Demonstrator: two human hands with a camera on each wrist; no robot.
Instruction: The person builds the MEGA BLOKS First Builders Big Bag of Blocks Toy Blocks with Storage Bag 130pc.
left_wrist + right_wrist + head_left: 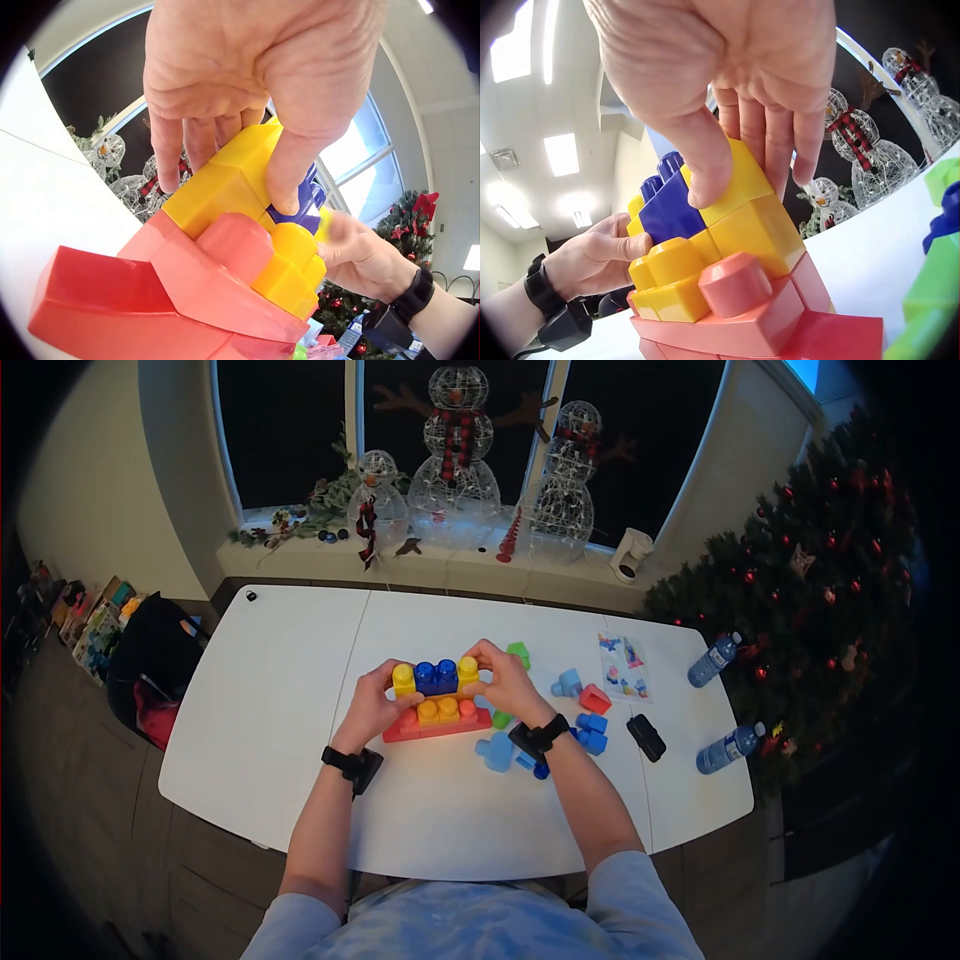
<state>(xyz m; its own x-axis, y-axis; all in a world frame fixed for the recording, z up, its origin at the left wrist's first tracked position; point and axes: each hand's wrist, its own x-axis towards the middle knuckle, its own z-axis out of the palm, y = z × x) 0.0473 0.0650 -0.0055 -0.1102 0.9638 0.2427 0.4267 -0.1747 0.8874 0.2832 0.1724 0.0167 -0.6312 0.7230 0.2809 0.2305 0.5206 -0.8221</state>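
A stack of toy building blocks stands on the white table [270,690] with a hand at each end. Its bottom is a long red base [437,731], with yellow blocks [437,710] in front above it. Across the upper level a dark blue block [300,214] sits between two yellow end blocks. The left hand [378,708] grips the left yellow block [217,184], thumb in front and fingers behind. At the other end, the right hand [510,685] pinches the right yellow block [739,180] the same way, its thumb reaching the blue block's edge.
Light blue blocks [494,751], a red block [594,698], blue blocks [590,733] and green blocks [518,652] lie loose to the right. Beyond them are a picture sheet [625,668], a black case [646,738] and two water bottles [730,749].
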